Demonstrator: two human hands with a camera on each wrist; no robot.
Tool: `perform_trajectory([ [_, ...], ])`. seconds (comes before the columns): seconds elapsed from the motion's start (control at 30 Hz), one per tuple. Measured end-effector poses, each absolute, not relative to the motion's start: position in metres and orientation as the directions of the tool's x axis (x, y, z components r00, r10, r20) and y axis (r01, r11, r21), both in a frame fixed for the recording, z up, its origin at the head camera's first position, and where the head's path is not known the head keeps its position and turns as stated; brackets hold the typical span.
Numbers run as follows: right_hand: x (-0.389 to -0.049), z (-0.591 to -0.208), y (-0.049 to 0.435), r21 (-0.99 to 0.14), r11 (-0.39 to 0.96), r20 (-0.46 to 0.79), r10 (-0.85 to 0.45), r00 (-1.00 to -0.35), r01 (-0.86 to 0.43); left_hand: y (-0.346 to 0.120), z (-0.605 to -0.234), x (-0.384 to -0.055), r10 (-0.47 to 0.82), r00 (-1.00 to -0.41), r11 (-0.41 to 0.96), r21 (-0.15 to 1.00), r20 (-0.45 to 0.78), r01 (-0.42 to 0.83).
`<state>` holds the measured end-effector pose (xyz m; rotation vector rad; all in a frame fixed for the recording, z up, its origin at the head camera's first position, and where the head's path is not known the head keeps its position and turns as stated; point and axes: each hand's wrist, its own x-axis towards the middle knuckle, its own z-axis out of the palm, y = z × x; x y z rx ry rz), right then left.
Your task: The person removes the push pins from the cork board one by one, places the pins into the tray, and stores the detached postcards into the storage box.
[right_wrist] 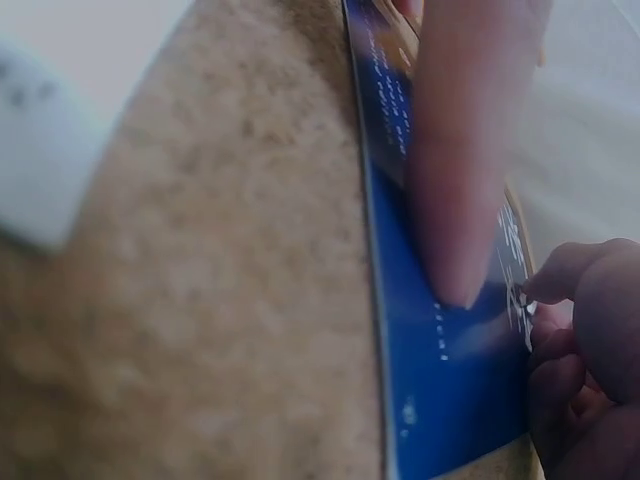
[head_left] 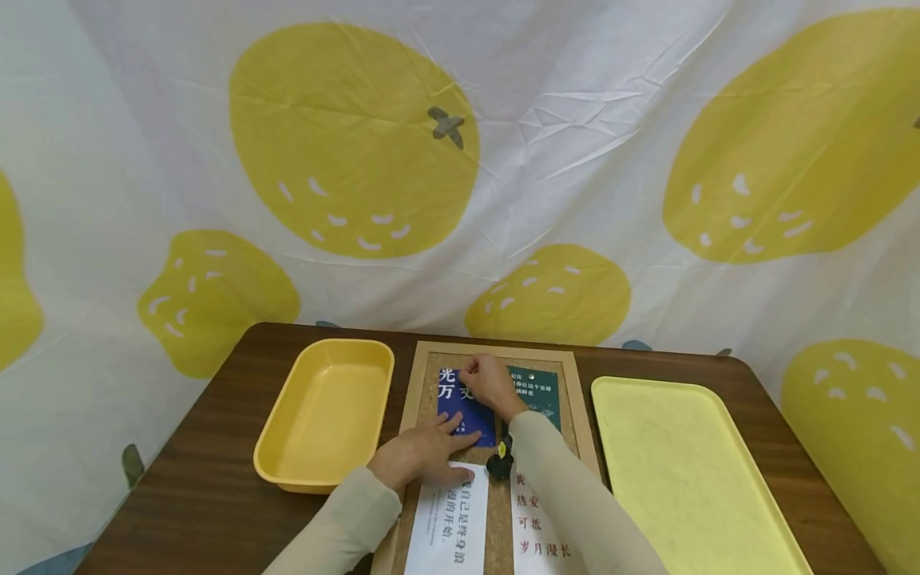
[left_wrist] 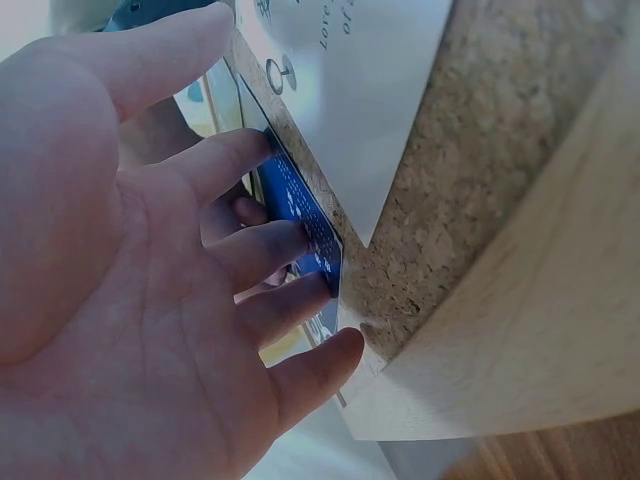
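A blue card (head_left: 473, 417) with white lettering lies on a wood-framed corkboard (head_left: 498, 527). My left hand (head_left: 424, 452) rests fingers spread, its fingertips on the card's lower part and its thumb over a white card (head_left: 442, 535). At the blue card's top edge, my right hand (head_left: 493, 386) has its fingers curled. In the right wrist view, its thumb and fingertip pinch a small shiny thumbtack (right_wrist: 526, 298) against the card, mostly hidden by the fingers. A green card (head_left: 541, 391) with a silver thumbtack (head_left: 531, 376) lies just right of that hand.
A deep yellow tub (head_left: 388, 375) stands left of the board, a flat pale-yellow tray (head_left: 668, 471) to its right. Another white card (head_left: 535, 527) with red lettering lies under my right forearm. A small black device (head_left: 499, 465) sits by my right wrist. A fruit-print curtain (head_left: 546, 160) hangs behind the table.
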<state>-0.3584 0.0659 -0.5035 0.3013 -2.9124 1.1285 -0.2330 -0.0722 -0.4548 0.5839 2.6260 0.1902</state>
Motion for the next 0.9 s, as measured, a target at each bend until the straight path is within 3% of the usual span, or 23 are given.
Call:
perform_trajectory([
  [0.43,-0.359,-0.498,0.063,-0.624,0.76,0.069,-0.177,-0.982,-0.181,-0.071,-0.453,-0.233,0.421,-0.812,0.907,0.214,-0.403,0.364],
  [0.9,-0.365,-0.489,0.069,-0.671,0.729,-0.078,-0.252,-0.965,-0.136,-0.071,-0.451,-0.233,0.425,-0.811,0.905,0.214,-0.403,0.368],
])
